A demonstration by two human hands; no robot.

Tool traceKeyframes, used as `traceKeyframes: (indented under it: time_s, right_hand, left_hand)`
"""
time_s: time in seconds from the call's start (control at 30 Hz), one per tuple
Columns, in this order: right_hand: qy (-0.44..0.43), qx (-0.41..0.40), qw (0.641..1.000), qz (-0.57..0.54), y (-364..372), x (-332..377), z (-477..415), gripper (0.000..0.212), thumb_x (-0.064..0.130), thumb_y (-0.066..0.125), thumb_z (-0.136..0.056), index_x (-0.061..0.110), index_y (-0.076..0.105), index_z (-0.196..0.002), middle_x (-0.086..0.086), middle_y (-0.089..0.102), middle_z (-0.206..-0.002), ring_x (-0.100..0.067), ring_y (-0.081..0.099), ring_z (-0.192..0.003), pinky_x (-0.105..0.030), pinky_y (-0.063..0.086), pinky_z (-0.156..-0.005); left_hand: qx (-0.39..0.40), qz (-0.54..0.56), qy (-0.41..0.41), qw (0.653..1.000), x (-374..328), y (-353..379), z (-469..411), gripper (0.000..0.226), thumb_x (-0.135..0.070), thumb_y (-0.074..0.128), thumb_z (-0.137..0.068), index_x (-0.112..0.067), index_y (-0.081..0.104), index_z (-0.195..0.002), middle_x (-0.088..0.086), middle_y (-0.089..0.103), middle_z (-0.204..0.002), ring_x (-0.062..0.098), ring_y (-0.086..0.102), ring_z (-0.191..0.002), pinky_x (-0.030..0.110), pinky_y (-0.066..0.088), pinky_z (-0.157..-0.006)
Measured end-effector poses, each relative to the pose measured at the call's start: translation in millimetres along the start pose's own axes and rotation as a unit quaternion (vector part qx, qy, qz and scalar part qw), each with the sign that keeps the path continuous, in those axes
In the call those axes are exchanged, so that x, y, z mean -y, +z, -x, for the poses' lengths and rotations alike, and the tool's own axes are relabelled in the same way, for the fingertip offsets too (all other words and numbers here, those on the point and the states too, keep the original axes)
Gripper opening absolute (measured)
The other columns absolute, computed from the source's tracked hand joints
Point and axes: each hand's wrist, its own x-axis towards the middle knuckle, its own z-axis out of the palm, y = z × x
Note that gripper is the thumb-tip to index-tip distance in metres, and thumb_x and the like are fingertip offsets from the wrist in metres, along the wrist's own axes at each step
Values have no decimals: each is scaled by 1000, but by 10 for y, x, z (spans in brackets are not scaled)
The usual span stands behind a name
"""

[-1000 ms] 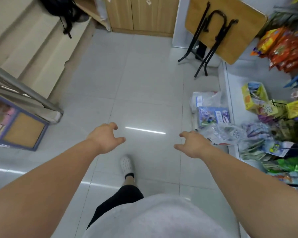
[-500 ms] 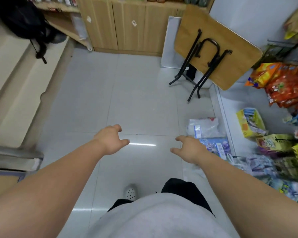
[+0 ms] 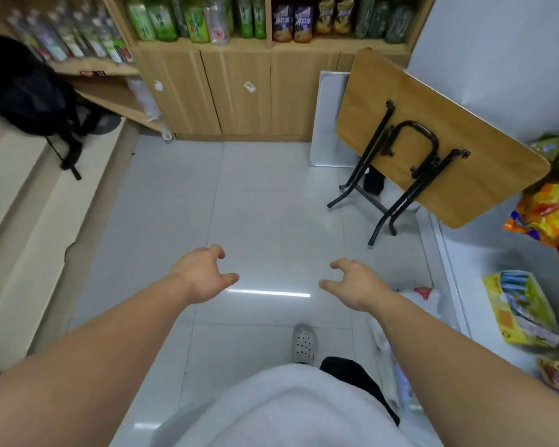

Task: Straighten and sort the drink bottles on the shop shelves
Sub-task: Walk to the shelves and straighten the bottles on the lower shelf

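Note:
Drink bottles stand on wooden shelves at the top of the view: green ones [image 3: 162,19] at centre-left, dark purple and yellow ones [image 3: 300,19] to their right, dark green ones [image 3: 384,21] further right, and clear ones [image 3: 75,40] on the left shelf. My left hand [image 3: 204,274] and my right hand [image 3: 352,282] are held out over the tiled floor, far below the shelves. Both hands have loosely curled, spread fingers and hold nothing.
A folded wooden table [image 3: 433,137] with black legs leans at the right. A black backpack [image 3: 26,91] lies on beige steps at the left. Snack packets [image 3: 549,211] and a yellow box [image 3: 520,308] fill the right shelf. Bags [image 3: 423,301] lie on the floor.
The view has tilted up and moved forward, bringing the bottle shelves into sight. My hands stay out in front, empty, and my other foot has stepped forward.

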Motion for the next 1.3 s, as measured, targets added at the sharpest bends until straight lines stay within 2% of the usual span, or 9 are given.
traceKeyframes:
  time_s: [0.2,0.43,0.6,0.73,0.87,1.07,1.2,1.3]
  right_hand:
    - [-19,-9,1000,7,-1050,417,-1022,69,62,59,-92,30,43,-151,-4,42,-153,-28,51,-132,-41,47,-104]
    - [-7,-16,1000,1,-1784,931,-2171,73,65,62,-88,29,45,-150,-4,46,-154,-28,52,-133,-43,46,-108]
    - [16,-52,999,5,-2405,1507,-2961,76,66,63,-86,26,48,-149,-5,47,-153,-28,50,-136,-42,46,-108]
    - [33,-71,997,11,-2891,2046,-3432,76,67,59,-85,26,48,-149,-1,50,-152,-25,57,-129,-43,48,-106]
    - [31,-78,996,6,-3287,2459,-3874,71,61,61,-90,27,45,-151,-3,45,-156,-27,51,-136,-42,45,-110]
    - [37,-84,996,4,-3894,2684,-4665,71,63,61,-90,28,45,-151,-5,45,-155,-28,47,-139,-45,42,-114]
    - [23,-87,996,7,-4403,2758,-5292,71,61,59,-93,28,43,-153,-6,42,-157,-30,45,-141,-43,41,-114]
    - [7,-90,996,7,-4843,2796,-5750,69,59,61,-93,28,43,-153,-5,42,-158,-29,45,-142,-40,41,-114]
  left_hand:
    - [-23,39,3,999,-491,-768,-936,68,-60,66,-88,-25,46,-144,5,50,-146,26,53,-130,38,46,-103]
    - [-29,56,6,998,-567,-1604,-2277,69,-60,66,-88,-23,47,-144,7,51,-148,28,54,-129,37,47,-102]
    - [-24,48,48,997,-575,-2375,-3350,69,-59,67,-88,-21,48,-143,9,53,-143,28,56,-127,35,47,-101]
    - [-32,27,74,996,-610,-3119,-4053,69,-60,66,-87,-21,49,-142,8,54,-143,28,53,-130,36,46,-102]
    - [-42,18,95,994,-722,-3723,-4661,71,-61,65,-88,-22,48,-144,7,52,-148,28,51,-133,36,45,-104]
    - [-26,10,108,994,-1058,-4205,-5421,70,-61,63,-89,-23,46,-146,7,50,-149,27,53,-131,37,46,-102]
    - [-33,8,92,995,-1359,-4538,-5966,74,-62,63,-90,-21,45,-149,6,53,-150,27,53,-133,36,47,-103]
    - [-46,21,75,996,-1664,-4847,-6334,73,-59,65,-89,-22,45,-149,9,57,-144,27,57,-126,35,49,-98]
